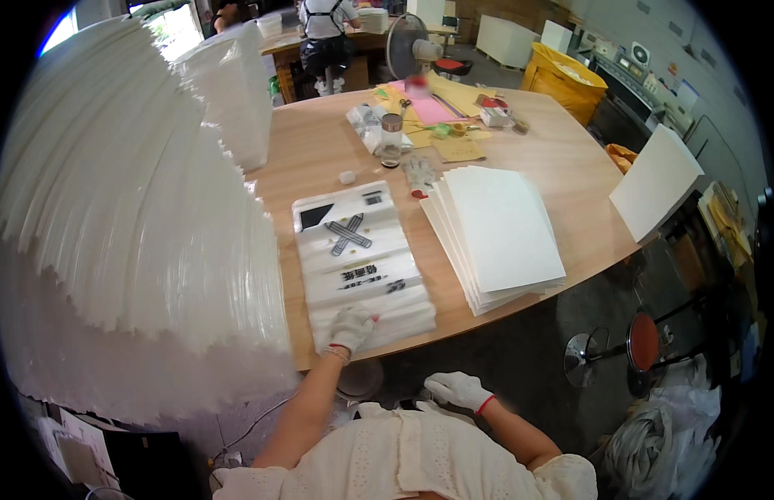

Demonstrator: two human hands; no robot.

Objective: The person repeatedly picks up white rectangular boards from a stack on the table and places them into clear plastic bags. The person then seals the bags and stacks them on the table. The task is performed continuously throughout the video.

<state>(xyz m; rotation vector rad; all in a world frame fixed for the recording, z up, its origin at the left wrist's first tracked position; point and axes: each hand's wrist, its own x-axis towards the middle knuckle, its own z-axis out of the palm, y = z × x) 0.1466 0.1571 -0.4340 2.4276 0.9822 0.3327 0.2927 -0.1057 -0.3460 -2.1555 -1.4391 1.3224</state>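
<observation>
My left hand (352,327), in a white knit glove, rests on the near end of a stack of clear plastic bags (329,293) with black printing. Its fingers lie over the top bag, partly bunched in the view. Below the table's front edge, my right hand (459,390) hovers near my lap, gloved in white with a red cuff. The fingers look curled together, and nothing shows in them. To the right of the bags lies a fanned stack of white paper sheets (508,229).
A tall pile of white packed sheets in plastic (145,192) rises at the left. Beyond the bags are a glass jar (391,143), a spare glove (419,174), scissors (404,104) and coloured papers. An upright white stack (658,183) stands at the table's right edge. A stool (642,342) is nearby.
</observation>
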